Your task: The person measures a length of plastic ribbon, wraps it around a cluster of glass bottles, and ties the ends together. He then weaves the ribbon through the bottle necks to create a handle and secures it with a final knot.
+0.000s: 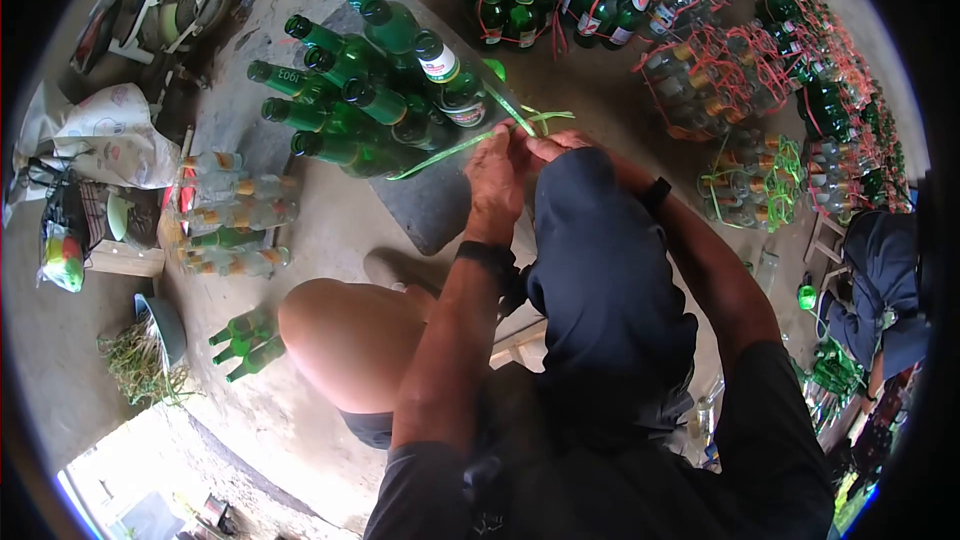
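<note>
A cluster of green glass bottles (375, 90) stands upright on a dark flat slab (420, 205) before me. Green plastic twine (440, 155) runs around the cluster's near side, and its two lengths meet at my fingers. My left hand (495, 175) is closed in a pinch on the twine, right beside the bottles. Close against it, my right hand (553, 146) pinches the twine too, with a loose end sticking out to the right. One bottle next to the hands bears a white label (438, 62). The fingertips partly hide the crossing point.
Bundles of bottles tied with red string (715, 80) stand behind and to the right. Clear bottles (240, 215) and a few green ones (247, 343) are on the left floor. A motorbike wheel (195, 5) is at upper left; another person (880, 280) sits at far right.
</note>
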A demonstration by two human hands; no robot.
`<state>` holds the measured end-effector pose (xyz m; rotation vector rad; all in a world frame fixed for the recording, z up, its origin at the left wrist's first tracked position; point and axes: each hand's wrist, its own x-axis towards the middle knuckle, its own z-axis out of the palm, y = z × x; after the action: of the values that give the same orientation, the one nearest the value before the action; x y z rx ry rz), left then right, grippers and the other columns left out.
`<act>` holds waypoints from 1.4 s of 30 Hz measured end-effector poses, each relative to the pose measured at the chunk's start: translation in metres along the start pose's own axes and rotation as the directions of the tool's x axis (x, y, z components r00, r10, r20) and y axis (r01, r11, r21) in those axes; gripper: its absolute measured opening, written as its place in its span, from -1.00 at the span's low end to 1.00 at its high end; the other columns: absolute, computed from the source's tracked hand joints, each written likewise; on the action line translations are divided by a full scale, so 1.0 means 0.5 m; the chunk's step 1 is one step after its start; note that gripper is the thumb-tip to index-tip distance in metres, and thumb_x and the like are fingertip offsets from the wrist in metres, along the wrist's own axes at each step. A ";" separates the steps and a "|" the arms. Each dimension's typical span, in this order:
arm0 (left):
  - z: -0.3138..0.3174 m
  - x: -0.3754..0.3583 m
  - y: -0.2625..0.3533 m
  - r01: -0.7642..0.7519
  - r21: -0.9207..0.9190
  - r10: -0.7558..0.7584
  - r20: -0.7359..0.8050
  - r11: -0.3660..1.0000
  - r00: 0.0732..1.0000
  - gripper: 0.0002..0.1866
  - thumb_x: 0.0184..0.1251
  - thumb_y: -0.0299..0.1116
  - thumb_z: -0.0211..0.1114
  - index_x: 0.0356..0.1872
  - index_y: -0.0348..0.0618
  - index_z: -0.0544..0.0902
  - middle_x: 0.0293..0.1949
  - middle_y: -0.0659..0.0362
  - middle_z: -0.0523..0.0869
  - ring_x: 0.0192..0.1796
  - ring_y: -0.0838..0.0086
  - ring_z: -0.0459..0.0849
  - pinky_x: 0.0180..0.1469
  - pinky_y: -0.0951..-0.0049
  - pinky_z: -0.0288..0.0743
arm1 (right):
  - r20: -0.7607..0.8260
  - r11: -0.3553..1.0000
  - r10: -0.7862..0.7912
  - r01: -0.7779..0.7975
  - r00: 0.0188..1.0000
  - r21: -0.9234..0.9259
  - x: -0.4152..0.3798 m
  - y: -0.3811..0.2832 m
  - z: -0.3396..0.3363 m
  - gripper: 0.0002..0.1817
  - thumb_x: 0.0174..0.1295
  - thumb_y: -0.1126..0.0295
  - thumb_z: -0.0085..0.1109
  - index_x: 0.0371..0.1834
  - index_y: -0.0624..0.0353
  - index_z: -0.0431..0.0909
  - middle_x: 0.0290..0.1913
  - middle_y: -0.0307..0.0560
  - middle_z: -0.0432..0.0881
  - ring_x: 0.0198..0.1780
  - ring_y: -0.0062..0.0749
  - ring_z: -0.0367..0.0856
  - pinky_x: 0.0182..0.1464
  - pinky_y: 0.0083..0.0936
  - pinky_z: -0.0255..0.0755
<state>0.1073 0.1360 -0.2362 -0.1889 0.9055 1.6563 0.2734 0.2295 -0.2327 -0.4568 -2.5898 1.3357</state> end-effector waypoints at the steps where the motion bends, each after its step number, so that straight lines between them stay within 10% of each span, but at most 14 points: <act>1: 0.002 0.000 0.000 0.004 -0.002 -0.004 -0.002 1.000 1.000 -0.70 0.69 -0.24 0.11 0.18 -0.25 0.58 -0.07 0.09 0.78 -0.09 0.33 0.76 -0.08 0.32 0.67 | -0.083 0.991 -0.115 0.109 0.990 -0.081 0.004 0.004 0.006 -0.55 0.53 0.22 0.08 0.38 0.19 0.51 0.17 0.03 0.67 0.24 -0.13 0.57 0.26 -0.24 0.43; 2: 0.004 0.002 0.001 0.004 -0.003 -0.004 -0.002 1.000 1.000 -0.70 0.69 -0.24 0.11 0.18 -0.25 0.58 -0.07 0.09 0.78 -0.09 0.33 0.76 -0.08 0.32 0.67 | -0.083 0.991 -0.115 0.108 0.990 -0.082 0.005 0.008 0.007 -0.55 0.53 0.22 0.08 0.38 0.19 0.51 0.17 0.03 0.67 0.24 -0.13 0.57 0.26 -0.24 0.43; 4: 0.004 0.008 0.002 0.027 -0.005 -0.027 0.111 1.000 0.994 -0.68 0.73 -0.22 0.03 0.17 -0.24 0.58 -0.08 0.10 0.77 -0.11 0.35 0.75 -0.15 0.34 0.61 | 0.123 0.705 0.319 -0.322 0.940 0.632 0.025 -0.042 -0.007 -0.57 0.62 0.08 0.00 -0.03 0.28 0.64 -0.14 0.00 0.70 -0.15 -0.39 0.58 0.02 -0.35 0.45; 7: 0.021 -0.003 0.000 -0.031 0.037 0.029 0.066 0.999 0.997 -0.67 0.74 -0.21 -0.01 0.15 -0.23 0.58 -0.12 0.12 0.76 -0.13 0.37 0.74 -0.20 0.39 0.56 | 0.096 0.754 0.312 -0.307 0.945 0.581 0.019 0.045 0.033 -0.57 0.62 0.15 0.00 0.38 0.14 0.52 0.03 -0.17 0.69 0.08 -0.51 0.60 0.12 -0.44 0.49; 11: 0.011 0.011 -0.016 -0.003 -0.040 0.006 0.093 0.999 0.996 -0.70 0.73 -0.24 0.01 0.15 -0.23 0.58 -0.15 0.13 0.75 -0.12 0.39 0.73 -0.21 0.41 0.55 | 0.110 0.881 0.353 -0.370 0.929 0.295 0.010 -0.063 -0.016 -0.58 0.62 0.14 0.05 0.38 0.11 0.53 0.01 -0.28 0.67 0.01 -0.62 0.59 0.10 -0.52 0.47; 13: 0.008 0.017 -0.021 0.031 -0.104 -0.017 0.132 0.994 0.991 -0.74 0.70 -0.30 0.07 0.13 -0.24 0.60 -0.18 0.14 0.74 -0.16 0.41 0.72 -0.20 0.43 0.57 | 0.052 0.586 0.517 -0.397 0.854 0.706 0.020 -0.070 -0.003 -0.57 0.58 0.18 0.15 0.41 0.08 0.52 0.07 -0.26 0.65 0.05 -0.62 0.59 0.12 -0.56 0.47; 17: 0.027 0.009 -0.017 0.004 -0.138 -0.003 0.003 0.990 1.000 -0.78 0.65 -0.38 0.15 0.13 -0.25 0.62 -0.18 0.14 0.74 -0.23 0.44 0.69 -0.20 0.46 0.58 | 0.039 0.524 0.453 -0.302 0.890 0.796 0.024 -0.042 0.018 -0.55 0.56 0.19 0.20 0.42 0.06 0.51 0.10 -0.26 0.64 0.04 -0.63 0.59 0.10 -0.59 0.48; 20: 0.029 0.004 -0.017 -0.030 -0.107 0.030 0.006 0.994 1.000 -0.81 0.62 -0.43 0.19 0.08 -0.26 0.66 -0.23 0.16 0.74 -0.26 0.47 0.68 -0.19 0.48 0.57 | 0.053 0.485 0.492 -0.324 0.869 0.812 0.012 -0.023 0.022 -0.59 0.56 0.22 0.19 0.39 0.08 0.55 0.10 -0.25 0.64 0.05 -0.61 0.59 0.07 -0.59 0.49; 22: 0.032 0.011 -0.021 -0.045 -0.079 0.042 -0.044 0.996 0.998 -0.83 0.61 -0.43 0.20 0.03 -0.27 0.69 -0.32 0.22 0.70 -0.30 0.51 0.65 -0.19 0.50 0.57 | -0.116 0.925 0.201 -0.150 0.973 0.349 0.013 -0.029 0.011 -0.68 0.56 0.15 0.18 0.17 0.10 0.65 -0.05 -0.30 0.64 -0.04 -0.63 0.59 -0.02 -0.62 0.48; 25: 0.037 0.016 -0.021 -0.054 -0.061 0.048 -0.108 0.997 0.993 -0.84 0.61 -0.41 0.22 -0.04 -0.25 0.72 -0.40 0.28 0.63 -0.37 0.57 0.57 -0.26 0.53 0.49 | 0.169 0.654 0.394 -0.405 0.903 0.639 0.029 -0.115 -0.054 -0.68 0.53 0.06 0.19 -0.07 0.12 0.65 -0.22 -0.32 0.60 -0.17 -0.64 0.57 -0.10 -0.64 0.46; 28: 0.030 0.018 -0.022 -0.057 -0.037 0.056 -0.051 0.998 0.997 -0.84 0.60 -0.37 0.26 -0.07 -0.22 0.73 -0.42 0.33 0.58 -0.43 0.62 0.47 -0.36 0.57 0.38 | 0.068 0.579 0.446 -0.346 0.892 0.738 0.033 -0.114 -0.042 -0.64 0.56 0.16 0.08 0.07 0.27 0.62 -0.24 -0.19 0.66 -0.19 -0.61 0.55 -0.11 -0.49 0.47; 31: 0.023 0.021 -0.022 -0.058 -0.008 0.058 -0.068 0.998 0.996 -0.85 0.58 -0.35 0.30 -0.11 -0.21 0.74 -0.41 0.32 0.59 -0.47 0.65 0.42 -0.44 0.57 0.28 | -0.124 0.880 0.334 -0.262 0.934 0.396 0.039 -0.067 -0.032 -0.67 0.54 0.18 0.11 0.02 0.23 0.66 -0.31 -0.22 0.62 -0.26 -0.59 0.56 -0.18 -0.52 0.46; 42: 0.017 0.029 -0.035 -0.129 0.038 0.133 -0.140 0.991 0.981 -0.90 0.54 -0.40 0.32 -0.06 -0.15 0.68 -0.38 0.33 0.61 -0.50 0.68 0.42 -0.49 0.59 0.28 | -0.112 0.603 0.634 -0.398 0.765 0.691 0.091 -0.060 -0.042 -0.57 0.41 0.05 0.28 -0.06 0.27 0.70 -0.25 -0.19 0.68 -0.27 -0.57 0.63 -0.20 -0.52 0.59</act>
<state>0.1214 0.1529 -0.2463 -0.2345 1.0682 1.7678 0.2321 0.2452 -0.1948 -1.2576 -1.5853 1.9732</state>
